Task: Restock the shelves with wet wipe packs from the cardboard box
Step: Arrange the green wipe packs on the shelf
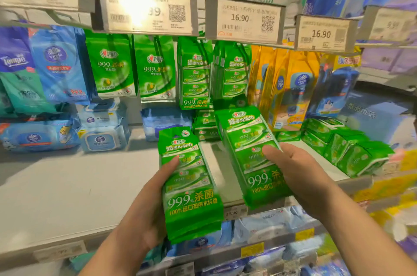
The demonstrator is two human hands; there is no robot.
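From the head view, the left hand (144, 215) grips a green wet wipe pack (190, 183) from its left side, thumb laid across the front and fingers curled round behind, holding it upright in front of the white shelf (67, 185). The right hand (300, 176) holds a second green pack (252, 156) just to the right of the first, thumb pressed on its face and the other fingers hidden behind it; this pack tilts back over the shelf's front edge. Behind the second pack, matching green packs hang from hooks (195, 72), and more lie stacked on the shelf behind it (205, 125). To the right of it sits a loose pile of small green packs (347, 147). Above the hanging packs, a price tag reading 16.90 (244, 19) is clipped to the rail. Left of the first pack, blue wipe packs (103, 127) rest at the back of the shelf.
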